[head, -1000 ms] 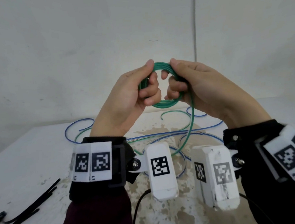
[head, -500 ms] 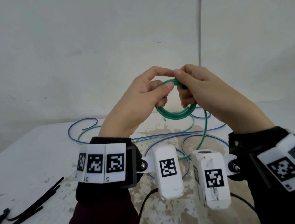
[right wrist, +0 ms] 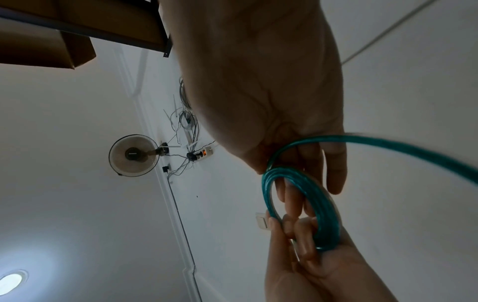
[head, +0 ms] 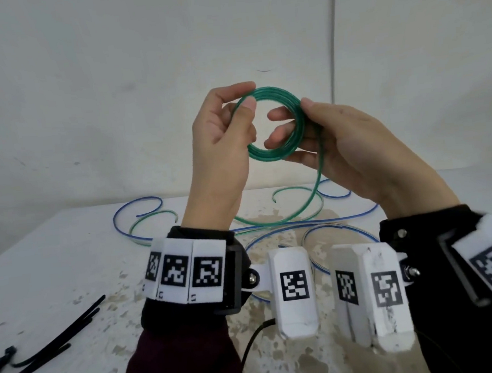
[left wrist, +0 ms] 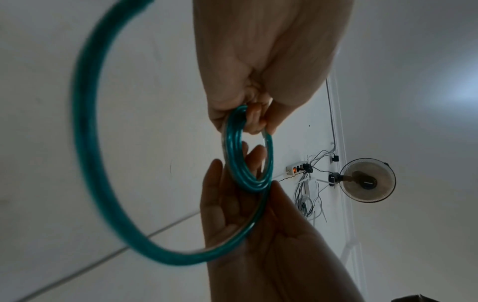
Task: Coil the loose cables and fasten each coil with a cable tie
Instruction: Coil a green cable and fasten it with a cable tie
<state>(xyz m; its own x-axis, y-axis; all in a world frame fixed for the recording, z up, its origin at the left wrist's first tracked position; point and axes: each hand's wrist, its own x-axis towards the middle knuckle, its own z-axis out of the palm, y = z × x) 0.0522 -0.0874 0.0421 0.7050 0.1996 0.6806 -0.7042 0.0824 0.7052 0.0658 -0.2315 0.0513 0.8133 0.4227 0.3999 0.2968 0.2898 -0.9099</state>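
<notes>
Nearest, both wrists carry white camera housings with black square markers, raised above the table [head: 53,260]. Just beyond them, the left hand [head: 220,135] is lifted with its thumb and forefinger pinched on the left side of a small green coil [head: 277,154], several turns of glossy green cable stacked into a ring held in the air between the two hands. Opposite it, the right hand [head: 347,146] grips the coil's right side, thumb on top and fingers curled through the ring from behind; the wrist views show the same, with the left hand's fingers [left wrist: 254,120] bunched tight on the ring and the right hand's fingers [right wrist: 292,196] poking through its centre. From the right hand's grip the loose green tail [head: 318,180] drops in a curve down to the table. On the tabletop past the wrists lie loose blue cables [head: 140,203] in wide loops, mixed with more green cable. Off to the near left lies a bundle of black cable ties [head: 59,333], well apart from the hands. Farthest back stands a plain white wall [head: 111,64].
</notes>
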